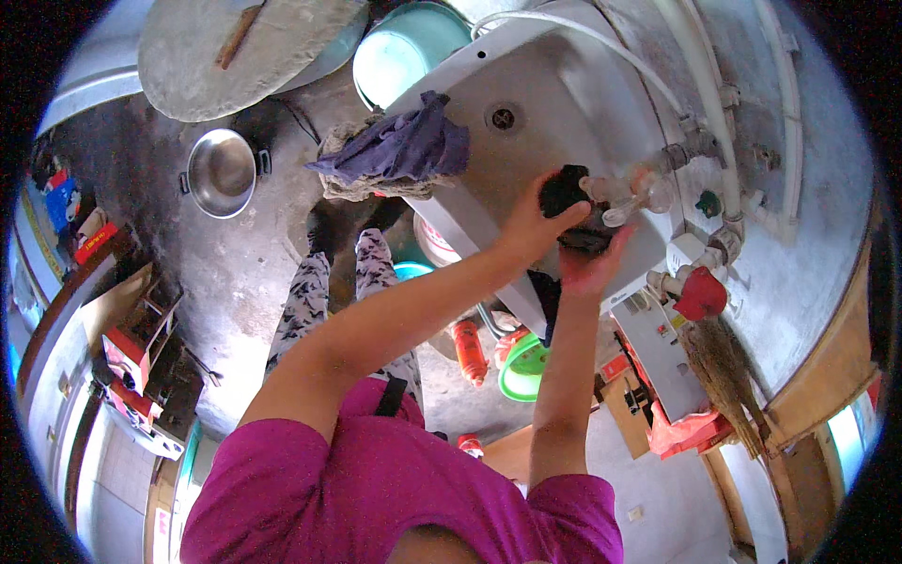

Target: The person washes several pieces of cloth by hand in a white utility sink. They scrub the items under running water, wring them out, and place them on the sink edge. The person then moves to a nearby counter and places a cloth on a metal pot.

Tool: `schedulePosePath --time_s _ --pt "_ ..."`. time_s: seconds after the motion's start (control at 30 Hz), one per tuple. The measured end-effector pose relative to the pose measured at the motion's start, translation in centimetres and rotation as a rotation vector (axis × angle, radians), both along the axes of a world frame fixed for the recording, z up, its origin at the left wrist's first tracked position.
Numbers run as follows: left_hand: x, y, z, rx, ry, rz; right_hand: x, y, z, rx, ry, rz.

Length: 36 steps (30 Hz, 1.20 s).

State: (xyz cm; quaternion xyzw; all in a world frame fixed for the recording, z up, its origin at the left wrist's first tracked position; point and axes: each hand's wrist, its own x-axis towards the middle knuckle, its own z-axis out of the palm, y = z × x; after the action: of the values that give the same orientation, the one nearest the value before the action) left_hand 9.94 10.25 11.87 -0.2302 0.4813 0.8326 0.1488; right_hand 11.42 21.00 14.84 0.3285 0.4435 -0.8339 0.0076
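Under the faucet [611, 190] of a grey sink [526, 155], both hands are closed around a dark black object [564, 191] whose kind I cannot make out. My left hand [537, 226] grips it from the left, with the thumb reaching across its front. On the near side, my right hand [594, 266] cups its lower part [586, 241]. A clear rounded piece [650, 193] shows just beyond the faucet's spout. Much of the black object is hidden by my fingers.
Purple-grey cloths [404, 141] drape over the sink's left rim. A pale green tub [404, 56] stands behind it. On the floor are a steel pot [223, 174], an orange bottle [469, 352] and a green basin [522, 369]. A red-covered valve [701, 293] juts from the wall pipes.
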Motion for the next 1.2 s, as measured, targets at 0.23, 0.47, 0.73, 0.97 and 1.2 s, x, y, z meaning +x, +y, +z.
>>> schedulePosePath --time_s 0.23,0.47,0.73,0.97,1.2 --pt "0.9 -0.7 4.9 -0.683 0.196 -0.287 2.8 -3.0 -0.1 -0.328 -0.125 -0.174" --pt "3.8 3.1 5.1 -0.791 1.117 -0.328 1.8 -0.7 3.5 -0.78 0.023 0.209" --pt "1.4 2.8 8.7 -0.612 1.694 -0.325 -2.6 1.2 5.9 -0.796 -0.107 0.565" --pt "0.2 2.1 7.6 -0.628 1.845 -0.807 -4.5 2.3 3.6 -0.66 -0.269 0.718" --pt "0.9 0.9 6.6 -0.632 2.088 -1.025 -5.0 -0.2 4.6 -0.348 -0.35 0.936"
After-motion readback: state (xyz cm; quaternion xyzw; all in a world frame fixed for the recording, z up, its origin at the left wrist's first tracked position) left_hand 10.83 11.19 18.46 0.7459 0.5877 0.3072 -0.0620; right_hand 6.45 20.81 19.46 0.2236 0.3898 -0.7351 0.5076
